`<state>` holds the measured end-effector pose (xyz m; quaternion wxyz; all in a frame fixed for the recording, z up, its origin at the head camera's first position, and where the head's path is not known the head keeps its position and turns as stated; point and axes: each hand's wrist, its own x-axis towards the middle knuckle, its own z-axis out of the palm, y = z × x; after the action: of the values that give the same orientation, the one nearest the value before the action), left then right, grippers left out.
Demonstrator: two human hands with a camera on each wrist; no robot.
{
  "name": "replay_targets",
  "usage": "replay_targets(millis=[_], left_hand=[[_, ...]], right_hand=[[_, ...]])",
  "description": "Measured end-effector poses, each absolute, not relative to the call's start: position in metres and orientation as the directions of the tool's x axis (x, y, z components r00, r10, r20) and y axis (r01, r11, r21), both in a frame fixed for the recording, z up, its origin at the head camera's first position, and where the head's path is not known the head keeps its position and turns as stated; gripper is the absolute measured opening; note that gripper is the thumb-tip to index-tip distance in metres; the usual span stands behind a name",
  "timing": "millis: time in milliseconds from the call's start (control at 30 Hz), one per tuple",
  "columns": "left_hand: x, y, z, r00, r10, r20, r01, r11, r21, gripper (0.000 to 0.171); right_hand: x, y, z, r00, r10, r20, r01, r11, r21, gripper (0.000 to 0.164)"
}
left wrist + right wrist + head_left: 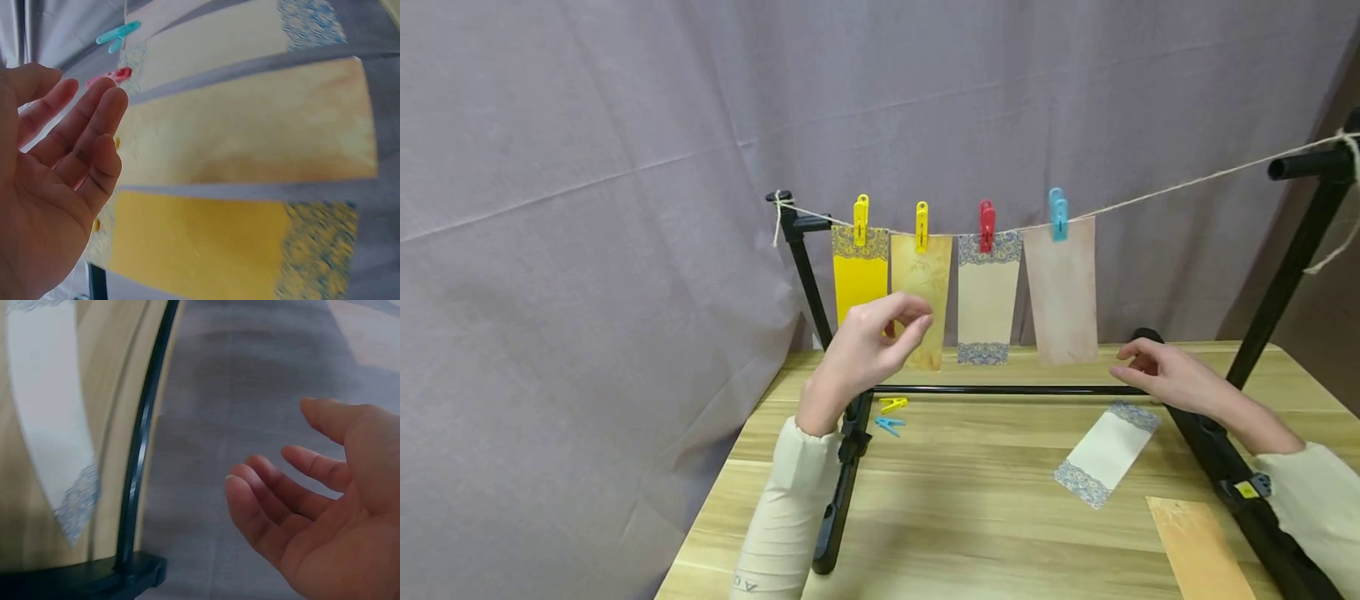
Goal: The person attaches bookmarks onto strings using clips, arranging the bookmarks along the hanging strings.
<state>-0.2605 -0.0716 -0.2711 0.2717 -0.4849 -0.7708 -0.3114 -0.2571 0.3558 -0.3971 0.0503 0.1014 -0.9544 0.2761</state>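
In the head view my left hand (874,343) hovers before the hanging cards, its fingers loosely bent and holding nothing. It overlaps a yellow card (859,279) and a tan card (934,283), each hung from the string (1195,179) by a yellow clothespin (921,227). To their right, a red clothespin (987,225) holds a cream card with lace-patterned ends (988,300). A blue clothespin (1058,217) holds a pale pinkish card (1062,292). My right hand (1176,379), fingers relaxed and bare, is above a white lace-patterned card (1108,450) lying on the table.
A black frame (1277,292) carries the string, with a low crossbar (1000,390) between its sides. Near its left foot lie a loose yellow clothespin (892,405) and a blue one (890,425). An orange card (1198,550) rests at the table's front right. Grey cloth (625,292) hangs behind.
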Motion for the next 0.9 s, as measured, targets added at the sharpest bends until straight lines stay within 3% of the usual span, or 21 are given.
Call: replay_targets(millis=[267,533,767,900], left_hand=[[-0.266,-0.088,-0.301,-0.421,0.560,0.714,0.901,0.353,0.253,0.014],[-0.271,-0.095,-0.339,-0.504,0.585,0.635,0.858,0.423,0.292,0.017],[-0.278,-0.093,-0.371,-0.599,0.661,0.452,0.801,0.493,0.341,0.017],[-0.285,-0.093,-0.387,-0.667,0.665,0.335,0.743,0.567,0.356,0.017]], right_hand=[[-0.251,0.370,-0.415,-0.978,-0.165,0.127,-0.207,0.819,-0.535,0.041],[-0.259,0.367,-0.431,-0.983,-0.181,0.037,-0.169,0.801,-0.575,0.041],[-0.264,0.365,-0.443,-0.986,-0.166,-0.036,-0.121,0.836,-0.535,0.039],[-0.261,0.364,-0.450,-0.972,-0.233,0.011,-0.211,0.858,-0.469,0.031]])
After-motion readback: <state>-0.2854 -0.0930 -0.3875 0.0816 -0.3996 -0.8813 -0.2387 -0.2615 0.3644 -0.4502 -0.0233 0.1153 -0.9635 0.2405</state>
